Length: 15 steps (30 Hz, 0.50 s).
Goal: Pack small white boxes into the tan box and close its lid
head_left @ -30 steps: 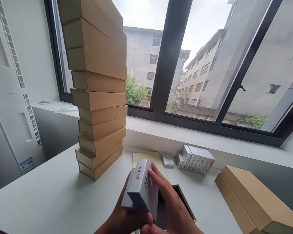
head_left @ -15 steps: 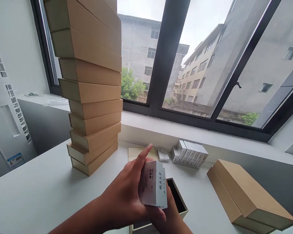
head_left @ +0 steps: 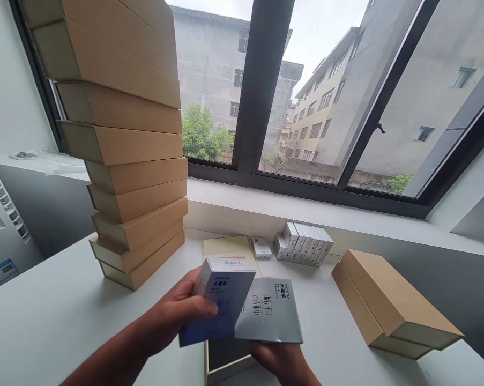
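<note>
My left hand (head_left: 183, 316) is closed on a small white carton (head_left: 221, 300) with blue print, thumb across its front. My right hand (head_left: 280, 359) comes up from below and grips a second white carton (head_left: 272, 311) with grey characters, fingers mostly hidden under it. The two cartons sit side by side and overlap, just above an open tan gift box (head_left: 225, 364) whose lid (head_left: 228, 247) lies behind it on the white table (head_left: 57, 321).
A tall leaning stack of tan flat boxes (head_left: 133, 161) rises at the left. Two more tan boxes (head_left: 390, 308) lie stacked at the right. A row of small white cartons (head_left: 304, 244) and one loose carton (head_left: 261, 249) sit by the window sill.
The cartons held together in one bundle have been split apart, one now in each hand, faces turned toward me. My view has shifted right and closer to the stack.
</note>
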Motion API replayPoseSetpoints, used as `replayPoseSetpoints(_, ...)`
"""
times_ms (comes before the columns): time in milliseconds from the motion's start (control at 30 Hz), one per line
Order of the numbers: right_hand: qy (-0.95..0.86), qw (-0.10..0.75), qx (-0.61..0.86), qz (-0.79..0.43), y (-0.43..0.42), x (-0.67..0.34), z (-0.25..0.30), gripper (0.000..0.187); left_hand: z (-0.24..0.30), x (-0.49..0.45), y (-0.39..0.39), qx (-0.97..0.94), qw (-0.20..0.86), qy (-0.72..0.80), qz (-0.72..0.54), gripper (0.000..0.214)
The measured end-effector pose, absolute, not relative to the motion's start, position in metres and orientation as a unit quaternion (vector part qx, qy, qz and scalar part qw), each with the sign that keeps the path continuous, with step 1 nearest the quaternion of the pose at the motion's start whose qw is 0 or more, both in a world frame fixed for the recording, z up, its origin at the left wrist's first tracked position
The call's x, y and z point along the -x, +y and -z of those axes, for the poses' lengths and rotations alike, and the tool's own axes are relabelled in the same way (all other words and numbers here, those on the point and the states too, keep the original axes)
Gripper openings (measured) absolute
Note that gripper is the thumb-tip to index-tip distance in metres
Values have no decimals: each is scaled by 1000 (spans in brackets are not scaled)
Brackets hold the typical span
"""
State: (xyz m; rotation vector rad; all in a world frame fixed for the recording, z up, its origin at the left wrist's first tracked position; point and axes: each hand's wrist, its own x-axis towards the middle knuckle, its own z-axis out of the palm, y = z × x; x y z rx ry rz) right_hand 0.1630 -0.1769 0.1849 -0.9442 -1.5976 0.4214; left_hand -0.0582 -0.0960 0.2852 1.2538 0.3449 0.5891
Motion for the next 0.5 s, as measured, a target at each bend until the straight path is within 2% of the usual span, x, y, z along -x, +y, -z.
replayPoseSetpoints(67,-676,582,398,-213,-177,-169,-173,36,-283,54,-91,-539,775,185,-274,77)
replayPoseSetpoints(133,-636,607,385,-281,-176,-168,-168,42,-283,47,-88,-568,750,180,-287,67)
replayPoseSetpoints(200,-612,614,364,-339,-175,-163,-166,40,-285,40,-85,-625,707,175,-282,61)
replayPoseSetpoints(300,-617,574,336,-421,-173,-148,-162,43,-294,34,-80,-708,633,210,-232,70)
replayPoseSetpoints(400,-570,531,313,-543,-175,-133,-155,53,-307,27,-75,-806,489,277,-188,81)
replayPoseSetpoints(500,-517,497,362,-595,-178,-124,-149,52,-313,16,-80,-857,362,330,-163,89)
